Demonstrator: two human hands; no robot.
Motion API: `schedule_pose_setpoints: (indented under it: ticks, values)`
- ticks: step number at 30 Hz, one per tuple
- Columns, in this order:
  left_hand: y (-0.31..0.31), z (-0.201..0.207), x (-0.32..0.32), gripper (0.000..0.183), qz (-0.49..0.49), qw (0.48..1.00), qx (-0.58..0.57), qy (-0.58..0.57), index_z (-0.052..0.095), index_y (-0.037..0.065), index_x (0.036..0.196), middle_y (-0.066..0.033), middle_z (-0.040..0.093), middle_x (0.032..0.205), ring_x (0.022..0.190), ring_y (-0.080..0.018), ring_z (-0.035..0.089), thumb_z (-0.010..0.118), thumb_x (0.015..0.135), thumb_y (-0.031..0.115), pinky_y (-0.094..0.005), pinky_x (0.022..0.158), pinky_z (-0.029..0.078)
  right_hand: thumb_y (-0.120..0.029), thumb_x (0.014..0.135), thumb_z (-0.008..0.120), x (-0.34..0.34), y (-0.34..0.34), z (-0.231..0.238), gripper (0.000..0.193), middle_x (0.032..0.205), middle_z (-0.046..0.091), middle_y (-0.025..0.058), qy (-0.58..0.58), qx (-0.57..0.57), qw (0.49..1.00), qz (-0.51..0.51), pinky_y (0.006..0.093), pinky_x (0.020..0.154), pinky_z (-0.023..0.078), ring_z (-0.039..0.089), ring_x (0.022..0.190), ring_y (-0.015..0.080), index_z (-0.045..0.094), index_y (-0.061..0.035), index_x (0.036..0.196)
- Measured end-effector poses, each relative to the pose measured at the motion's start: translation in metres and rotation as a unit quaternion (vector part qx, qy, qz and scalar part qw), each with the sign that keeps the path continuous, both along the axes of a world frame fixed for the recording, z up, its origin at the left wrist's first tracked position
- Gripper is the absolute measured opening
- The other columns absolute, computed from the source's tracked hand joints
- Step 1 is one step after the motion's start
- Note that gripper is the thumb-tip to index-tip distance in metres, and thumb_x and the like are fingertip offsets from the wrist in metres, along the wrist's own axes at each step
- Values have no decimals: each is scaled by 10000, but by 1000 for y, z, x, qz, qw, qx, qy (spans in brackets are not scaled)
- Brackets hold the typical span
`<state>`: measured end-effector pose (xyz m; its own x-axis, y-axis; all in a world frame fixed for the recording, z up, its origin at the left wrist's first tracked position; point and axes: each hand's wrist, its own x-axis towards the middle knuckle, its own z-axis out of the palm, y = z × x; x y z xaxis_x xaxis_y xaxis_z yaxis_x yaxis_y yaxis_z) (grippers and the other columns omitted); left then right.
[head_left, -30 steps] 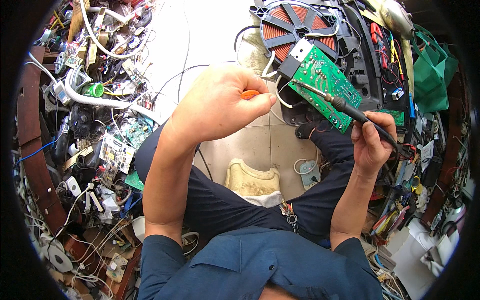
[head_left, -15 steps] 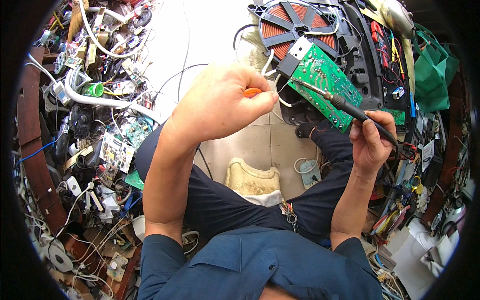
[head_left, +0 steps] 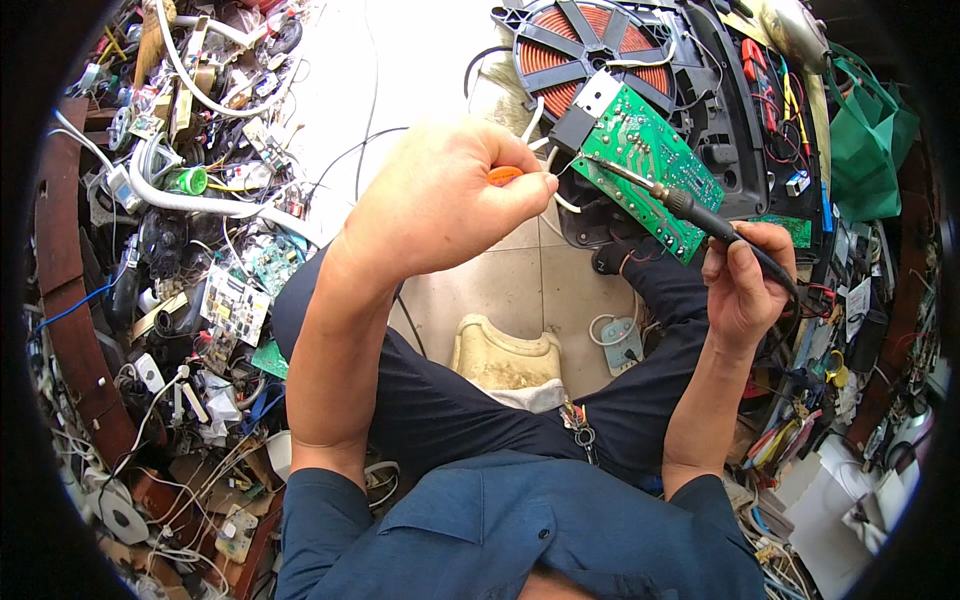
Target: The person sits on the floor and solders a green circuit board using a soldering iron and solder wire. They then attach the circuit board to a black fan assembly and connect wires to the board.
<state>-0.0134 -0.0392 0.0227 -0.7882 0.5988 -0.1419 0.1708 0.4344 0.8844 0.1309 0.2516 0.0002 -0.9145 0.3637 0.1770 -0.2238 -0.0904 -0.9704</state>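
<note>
My left hand (head_left: 440,200) is closed around a small tool with an orange handle (head_left: 505,174), held next to white wires by the edge of a green circuit board (head_left: 650,165). My right hand (head_left: 745,280) grips a black soldering iron (head_left: 690,208) whose metal tip touches the board near its left end. The board rests tilted on a black open appliance housing (head_left: 720,150) that carries a round copper coil (head_left: 575,45). Most of the orange-handled tool is hidden inside my fist.
A heap of circuit boards, wires and scrap parts (head_left: 190,250) fills the left side. A green bag (head_left: 865,150) and more tools and cables lie to the right. A worn cream-coloured stool (head_left: 505,355) sits between my knees on the tiled floor (head_left: 410,70).
My left hand has shifted slightly up and right toward the board with the orange-handled tool. The soldering iron tip has stayed on the board.
</note>
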Motion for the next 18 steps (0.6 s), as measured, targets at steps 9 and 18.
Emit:
schedule_pose_setpoints:
  ticks: [9,18]
  values:
    - [2,-1,-1,273,-8,1000,-6,1,746,-19,853,-3,636,636,556,-62,577,736,932,242,-247,500,456,-6,911,719,0,-1,-3,205,916,693,163,2,2,1000,6,284,543,504,639,628,183,624,35,1089]
    - [4,-2,-1,290,2,1000,-2,3,746,-10,848,-4,648,647,569,-62,583,731,939,265,-244,513,458,-72,963,688,1,4,-7,225,1005,698,176,6,21,999,37,268,560,480,619,684,178,616,10,1159]
